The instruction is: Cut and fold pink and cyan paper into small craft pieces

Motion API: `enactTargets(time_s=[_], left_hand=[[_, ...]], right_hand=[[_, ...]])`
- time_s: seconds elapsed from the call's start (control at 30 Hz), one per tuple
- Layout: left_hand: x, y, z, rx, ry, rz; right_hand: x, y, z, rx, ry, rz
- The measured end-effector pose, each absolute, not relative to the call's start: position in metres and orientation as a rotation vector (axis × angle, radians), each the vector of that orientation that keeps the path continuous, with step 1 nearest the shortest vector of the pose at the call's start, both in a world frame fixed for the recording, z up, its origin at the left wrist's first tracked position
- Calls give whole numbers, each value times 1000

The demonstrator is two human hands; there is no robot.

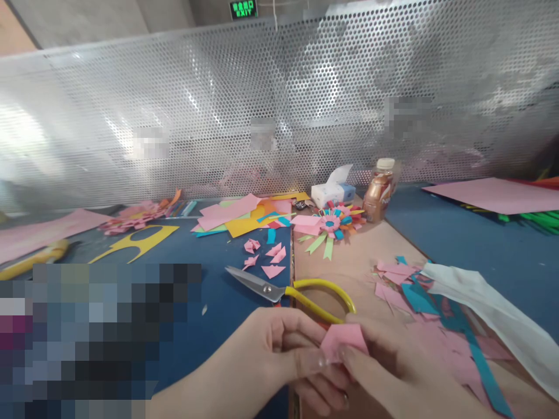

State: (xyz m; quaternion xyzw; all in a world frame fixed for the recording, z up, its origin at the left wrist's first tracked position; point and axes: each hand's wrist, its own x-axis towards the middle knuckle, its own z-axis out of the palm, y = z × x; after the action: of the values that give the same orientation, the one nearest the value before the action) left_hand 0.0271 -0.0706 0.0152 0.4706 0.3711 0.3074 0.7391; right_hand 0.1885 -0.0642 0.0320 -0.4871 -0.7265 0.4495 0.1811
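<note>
Between my two hands, close to the front edge of the view, is a small folded piece of pink paper (347, 337). My left hand (288, 349) pinches its left side with thumb and fingers. On its right side, the thumb and fingers of my right hand (393, 364) press the paper. Just beyond the hands lie scissors (279, 291) with yellow handles, blades apart and pointing left. Several small folded pink paper pieces (273, 271) rest on the blue surface past the blades.
Paper flowers (329, 224), a tissue box (334, 193) and a brown bottle (379, 192) stand near the perforated metal screen (279, 105). Coloured sheets (231, 212) are stacked left of them. Pink and teal scraps (419, 299) and a white strip (480, 297) lie right. A yellow cut-out sheet (163, 235) lies left.
</note>
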Motion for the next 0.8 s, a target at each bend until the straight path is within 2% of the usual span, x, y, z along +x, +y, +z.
enactTargets(time_s=[0.13,0.27,0.6,0.8], left_hand=[[27,-72,18,1037,836,686],[26,-73,15,1098,883,695],[26,-72,18,1114,926,691],[26,-73,17,1214,949,720]], right_hand=[[189,-65,32,-1240,-2012,1386],[190,-69,29,-1315,-2000,1457],[191,-69,29,-1264,-2021,1490],[195,-69,31,-1308,-2073,1394]])
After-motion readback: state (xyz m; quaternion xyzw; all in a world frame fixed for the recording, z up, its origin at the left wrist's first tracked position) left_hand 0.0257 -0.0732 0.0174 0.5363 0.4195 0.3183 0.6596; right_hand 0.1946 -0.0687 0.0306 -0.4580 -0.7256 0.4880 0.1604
